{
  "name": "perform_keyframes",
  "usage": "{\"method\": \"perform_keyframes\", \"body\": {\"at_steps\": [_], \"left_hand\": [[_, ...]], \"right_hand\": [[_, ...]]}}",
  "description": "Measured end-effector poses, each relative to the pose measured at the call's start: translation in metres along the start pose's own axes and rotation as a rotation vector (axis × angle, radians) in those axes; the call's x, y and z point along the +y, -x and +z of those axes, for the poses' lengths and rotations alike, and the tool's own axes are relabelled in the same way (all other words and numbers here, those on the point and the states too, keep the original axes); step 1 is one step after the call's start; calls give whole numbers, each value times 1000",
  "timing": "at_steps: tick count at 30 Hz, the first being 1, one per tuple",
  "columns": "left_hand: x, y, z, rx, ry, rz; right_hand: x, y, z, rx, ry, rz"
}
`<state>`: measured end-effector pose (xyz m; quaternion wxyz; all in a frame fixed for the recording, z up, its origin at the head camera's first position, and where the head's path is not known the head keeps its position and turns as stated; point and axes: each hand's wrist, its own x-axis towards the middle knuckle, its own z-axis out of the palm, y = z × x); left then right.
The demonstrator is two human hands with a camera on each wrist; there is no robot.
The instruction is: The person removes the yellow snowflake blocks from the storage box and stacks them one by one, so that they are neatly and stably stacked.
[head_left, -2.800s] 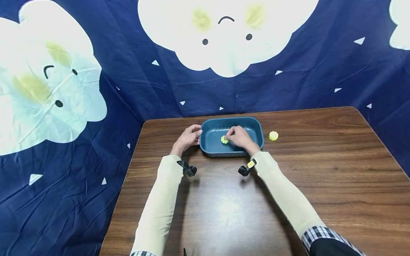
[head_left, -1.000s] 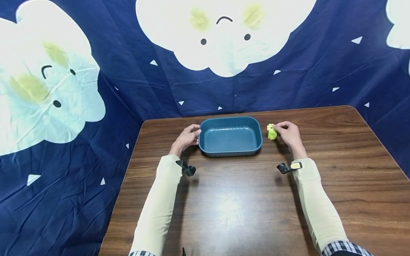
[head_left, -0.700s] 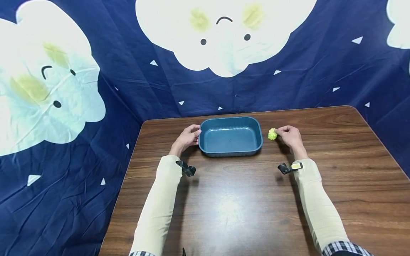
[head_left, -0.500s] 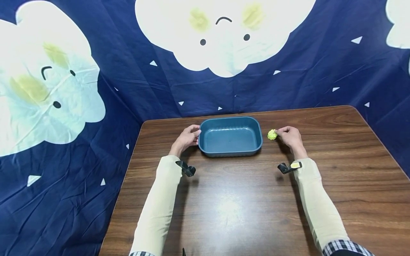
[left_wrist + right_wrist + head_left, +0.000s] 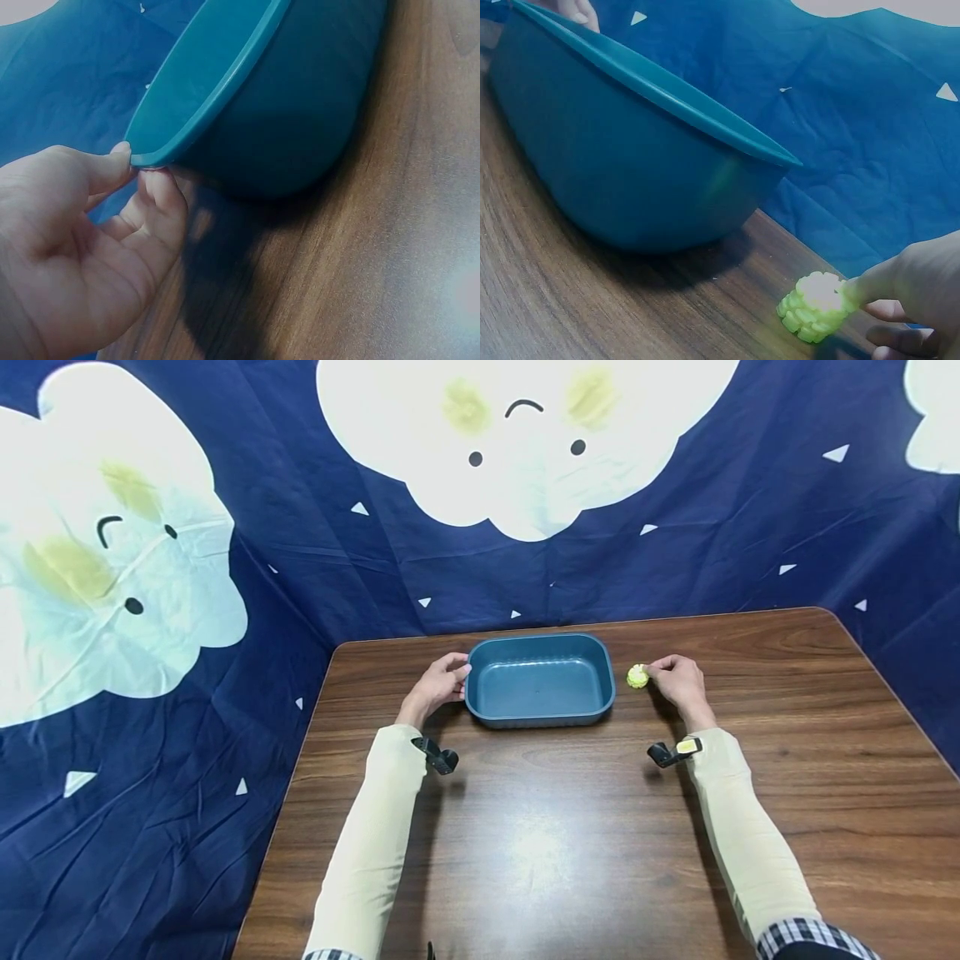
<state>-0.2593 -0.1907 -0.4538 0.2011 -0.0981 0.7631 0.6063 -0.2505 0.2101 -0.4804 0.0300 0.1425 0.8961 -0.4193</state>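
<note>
The blue-green plastic bin (image 5: pixel 540 689) stands on the table with nothing inside it. My left hand (image 5: pixel 442 681) pinches its left rim, thumb on top and curled fingers below, as the left wrist view shows on the bin (image 5: pixel 277 112). To the right of the bin stands a small stack of yellow-green corn cob pieces (image 5: pixel 812 307), with knobbly kernel sides and a pale top. My right hand (image 5: pixel 678 681) pinches the corn cob piece (image 5: pixel 637 676) on top between thumb and fingertips. The lower part of the stack sits on the wood.
The brown wooden table (image 5: pixel 525 827) has a rounded far right corner. Behind it and at the left hangs a dark blue cloth (image 5: pixel 420 568) printed with white clouds and triangles. Black wrist cameras (image 5: pixel 442 756) stick out from both sleeves.
My right hand took a corn cob piece out of the bin, carried it right and set it onto the other piece. My left hand has stayed at the bin's rim.
</note>
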Motion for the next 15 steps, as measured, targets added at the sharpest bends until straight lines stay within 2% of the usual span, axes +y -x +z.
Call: {"method": "perform_keyframes", "body": {"at_steps": [11,15], "left_hand": [[-1,-3,1,5,3,1],[2,-2,2,33,-38,21]], "right_hand": [[3,0,-2,25,20,-32],[4,-1,-7,51,12,-55]]}}
